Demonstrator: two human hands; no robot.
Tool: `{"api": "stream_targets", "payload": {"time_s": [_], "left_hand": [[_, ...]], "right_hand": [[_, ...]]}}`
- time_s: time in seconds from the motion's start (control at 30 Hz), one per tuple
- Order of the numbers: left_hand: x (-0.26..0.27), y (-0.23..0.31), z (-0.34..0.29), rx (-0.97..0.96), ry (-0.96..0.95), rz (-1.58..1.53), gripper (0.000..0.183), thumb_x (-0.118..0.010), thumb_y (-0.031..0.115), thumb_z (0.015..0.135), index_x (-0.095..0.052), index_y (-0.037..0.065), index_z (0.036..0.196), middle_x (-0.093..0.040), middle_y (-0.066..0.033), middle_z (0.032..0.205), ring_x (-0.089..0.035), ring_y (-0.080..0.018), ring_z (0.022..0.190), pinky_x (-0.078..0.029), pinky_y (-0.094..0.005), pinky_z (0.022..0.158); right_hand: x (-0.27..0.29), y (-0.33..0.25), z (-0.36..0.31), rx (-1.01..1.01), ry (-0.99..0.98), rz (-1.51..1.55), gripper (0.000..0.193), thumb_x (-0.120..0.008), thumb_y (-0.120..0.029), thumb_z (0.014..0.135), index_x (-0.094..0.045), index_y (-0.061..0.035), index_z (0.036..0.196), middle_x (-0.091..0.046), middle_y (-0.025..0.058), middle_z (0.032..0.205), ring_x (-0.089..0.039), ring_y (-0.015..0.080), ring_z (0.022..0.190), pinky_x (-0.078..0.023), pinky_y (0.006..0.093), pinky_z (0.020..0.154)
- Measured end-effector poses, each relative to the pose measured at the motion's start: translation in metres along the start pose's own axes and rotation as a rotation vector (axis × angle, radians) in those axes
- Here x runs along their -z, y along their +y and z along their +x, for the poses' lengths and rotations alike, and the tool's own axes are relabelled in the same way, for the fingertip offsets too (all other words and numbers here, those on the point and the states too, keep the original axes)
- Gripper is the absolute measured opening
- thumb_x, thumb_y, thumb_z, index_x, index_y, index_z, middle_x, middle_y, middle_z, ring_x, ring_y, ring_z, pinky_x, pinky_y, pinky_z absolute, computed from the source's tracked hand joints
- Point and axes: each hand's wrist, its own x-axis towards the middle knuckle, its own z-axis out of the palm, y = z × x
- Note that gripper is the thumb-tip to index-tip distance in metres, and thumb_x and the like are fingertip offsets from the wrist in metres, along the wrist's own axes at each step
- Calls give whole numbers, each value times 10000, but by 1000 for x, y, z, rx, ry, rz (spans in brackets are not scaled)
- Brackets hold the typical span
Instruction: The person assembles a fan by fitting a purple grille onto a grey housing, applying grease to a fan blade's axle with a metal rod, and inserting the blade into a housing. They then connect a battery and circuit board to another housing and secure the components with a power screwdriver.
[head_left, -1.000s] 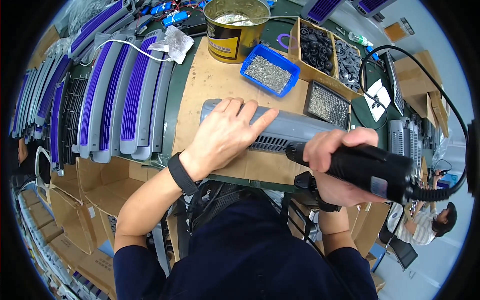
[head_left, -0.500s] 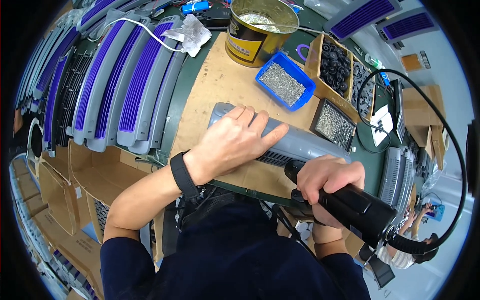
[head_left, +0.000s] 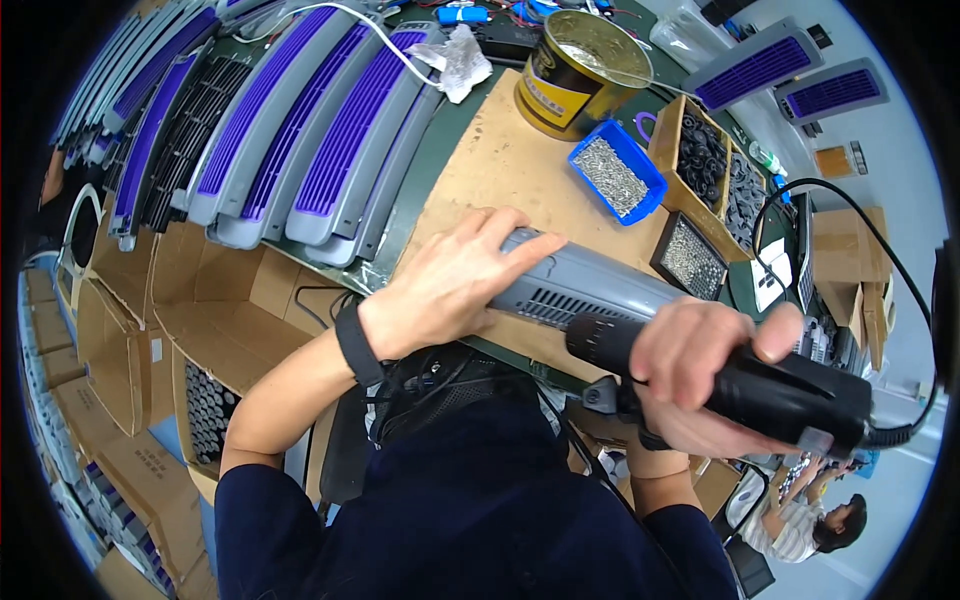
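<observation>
A long grey plastic housing (head_left: pixel 600 275) with slotted vents lies on the cardboard-covered bench in front of me. My left hand (head_left: pixel 450 275) grips its left end, fingers over the top and far side, with the thumb along the upper surface. My right hand (head_left: pixel 700 360) is wrapped round a black electric screwdriver (head_left: pixel 800 400), held almost level above the housing's near right part. A cable runs off the tool's right end. The tool's nose points left, and I cannot see a bit touching the housing. The hand and tool hide the housing's right end.
Beyond the housing stand a blue tray of screws (head_left: pixel 615 175), a dark tray of small metal parts (head_left: pixel 690 258), a wooden box of black parts (head_left: pixel 700 150) and a large tin (head_left: pixel 575 80). Grey-and-purple panels (head_left: pixel 350 130) lie at left. Cardboard boxes (head_left: pixel 215 300) stand below. Another person (head_left: pixel 800 520) sits far right.
The screwdriver has swung up from a downward slant to nearly level. My left hand has shifted from across the housing to its left end. The whole view has turned slightly.
</observation>
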Motion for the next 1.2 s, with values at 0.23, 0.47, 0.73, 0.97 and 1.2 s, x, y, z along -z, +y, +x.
{"api": "stream_targets", "payload": {"time_s": [0.23,0.47,0.73,0.97,1.2], "left_hand": [[-14,-9,-8,-60,100,39,922,-790,-13,514,-478,176,1360,-521,-137,1235,-564,-349,1087,-515,-408,883],[-12,-16,-6,-149,105,72,907,-836,52,488,-496,130,1325,-539,-119,1104,-593,-312,1007,-546,-385,813],[-17,-20,-3,-159,133,51,919,-847,101,492,-480,162,1332,-544,-102,1073,-594,-288,976,-563,-370,745],[-22,-22,-4,-121,76,24,832,-825,218,574,-495,189,1338,-542,-148,1190,-586,-338,1044,-545,-406,832],[-19,-17,-1,-101,60,-26,817,-819,204,578,-501,181,1330,-532,-159,1227,-574,-363,1079,-523,-424,879]], "right_hand": [[-17,22,-2,-102,-94,-149,593,-514,-670,863,-382,-117,1033,-512,85,622,-492,214,516,-449,366,545],[-32,28,-2,-227,-93,-316,298,-562,-313,930,-369,-110,1031,-513,88,633,-521,233,569,-456,350,574],[-34,37,2,-325,-36,-414,600,-561,-652,794,-362,-111,961,-484,56,573,-465,190,465,-436,334,501],[-21,47,6,-313,-111,-354,490,-600,-547,884,-361,-121,916,-461,37,506,-462,183,423,-441,335,474],[-13,45,4,-260,-189,-334,210,-594,-86,929,-388,-127,921,-473,60,516,-472,204,439,-442,344,497]]}}
